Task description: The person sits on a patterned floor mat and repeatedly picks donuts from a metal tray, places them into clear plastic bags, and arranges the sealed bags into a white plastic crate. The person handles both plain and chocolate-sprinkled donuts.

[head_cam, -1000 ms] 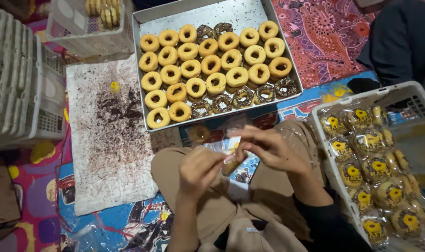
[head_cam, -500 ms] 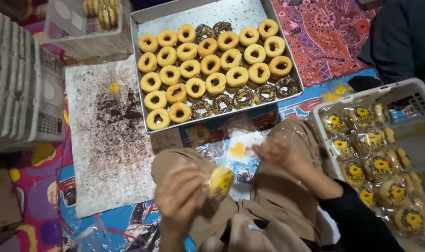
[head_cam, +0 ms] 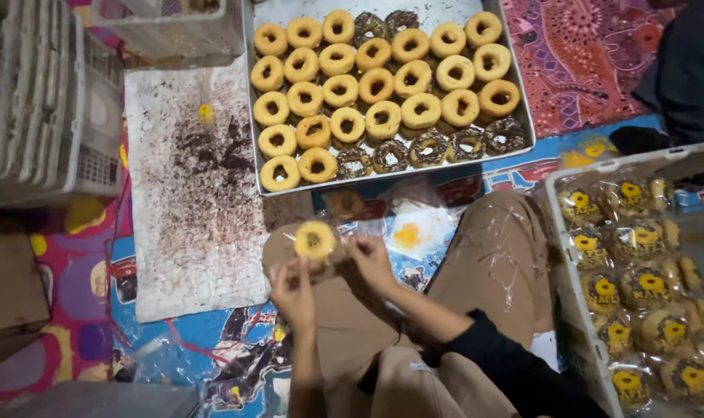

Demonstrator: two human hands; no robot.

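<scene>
Pinched between the fingertips of both hands, a yellow-glazed doughnut (head_cam: 315,241) is held just below the near edge of the metal tray (head_cam: 522,93). It is gripped from beneath by the left hand (head_cam: 294,290), whose fingers are closed on its lower rim, and from the side by the right hand (head_cam: 370,259), whose fingers are closed on its right edge; a clear wrapper appears to be bunched around it (the film is too blurred to trace).

Rows of ring doughnuts (head_cam: 383,81), most glazed yellow and a few topped with dark sprinkles along the near row and far edge, are seen filling the tray. A white sheet (head_cam: 197,186) scattered with dark crumbs is laid just left of the tray, and grey plastic crates (head_cam: 50,101) are stacked beyond that sheet, well left of the tray. A small pile of clear wrappers with yellow round marks (head_cam: 414,228) is seen just below the tray's near edge, beside the held doughnut. To the lower right of the tray, a white crate (head_cam: 562,255) is packed with wrapped doughnuts (head_cam: 638,286). A patterned mat (head_cam: 584,54) is spread just right of the tray.
</scene>
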